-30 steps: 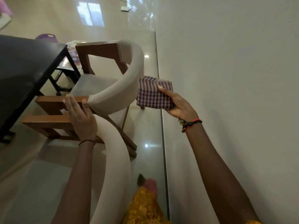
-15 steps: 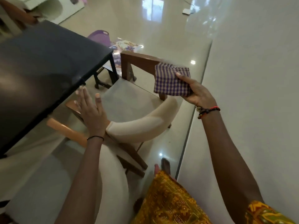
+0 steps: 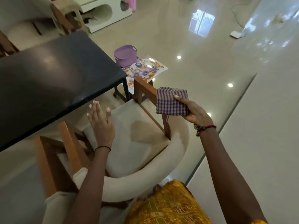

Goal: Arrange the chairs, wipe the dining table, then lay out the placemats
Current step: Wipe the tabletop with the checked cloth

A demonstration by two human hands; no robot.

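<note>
Chair-arranging step, by my read; wiping not yet begun. My left hand is flat, fingers straight and a bit spread, over the seat of the cream-upholstered wooden-framed chair, close to the edge of the glossy black rectangular dining table. Can't tell if it touches anything. My right hand pinches the folded purple-and-white checked cloth, thumb on top, held in the air above the chair's far wooden armrest.

The chair sits at the table's corner with its curved padded back toward me, angled rather than square to the edge. A second matching chair is at lower left, blurred.

Next move likely: grip the chair back with the free hand, square it in, then bring the cloth to the tabletop. The cloth looks soft, in a rough square of several layers.

A purple-flowered floral mat, probably the placemats, lies beyond the table corner beside a lilac plastic basket.
</note>
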